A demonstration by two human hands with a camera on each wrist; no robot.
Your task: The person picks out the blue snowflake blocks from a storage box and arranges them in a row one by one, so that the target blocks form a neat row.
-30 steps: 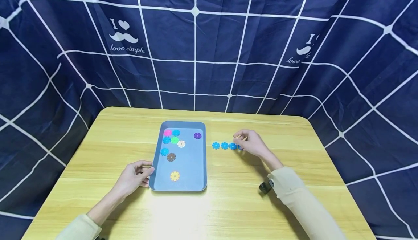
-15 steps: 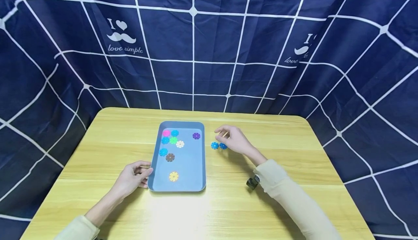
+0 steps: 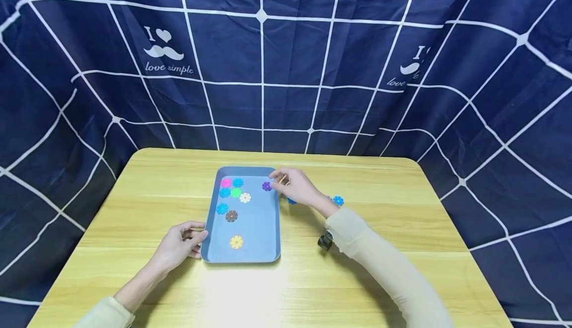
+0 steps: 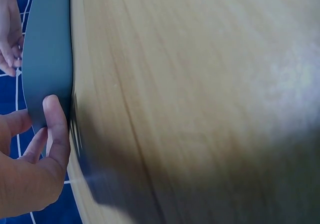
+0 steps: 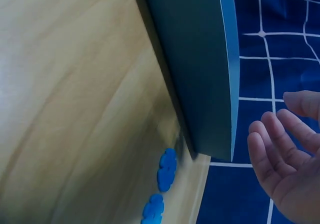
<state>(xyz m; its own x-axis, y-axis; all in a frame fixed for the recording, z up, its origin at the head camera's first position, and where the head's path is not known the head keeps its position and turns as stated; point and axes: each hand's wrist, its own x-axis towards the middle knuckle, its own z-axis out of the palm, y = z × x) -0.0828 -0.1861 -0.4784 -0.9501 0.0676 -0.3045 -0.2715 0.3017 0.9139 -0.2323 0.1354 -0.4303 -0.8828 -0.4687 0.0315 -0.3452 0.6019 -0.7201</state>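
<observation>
My left hand (image 3: 178, 242) grips the lower left wall of a grey-blue tray (image 3: 276, 229); in the left wrist view its fingers (image 4: 56, 129) press that wall. Over the tray's upper right rim hovers my right hand (image 3: 296, 185), fingers loosely bent and holding nothing in the right wrist view. Close to its fingertips lies a purple snowflake disc (image 3: 266, 186) inside the tray. Right of the tray stands a row of blue snowflake discs, one (image 3: 291, 201) partly under the hand and another (image 3: 338, 201) at the row's right end; the hand hides those between.
Elsewhere in the tray are pink (image 3: 226, 182), green (image 3: 235, 192), cream (image 3: 245, 197), brown (image 3: 231, 216) and yellow (image 3: 236, 242) discs, plus several blue ones (image 3: 222, 209). A dark blue checked curtain (image 3: 286, 70) surrounds the wooden table (image 3: 380, 189).
My right hand has moved left from the right end of the blue row to the tray's right rim, uncovering the row's last disc. The left hand has stayed at the tray.
</observation>
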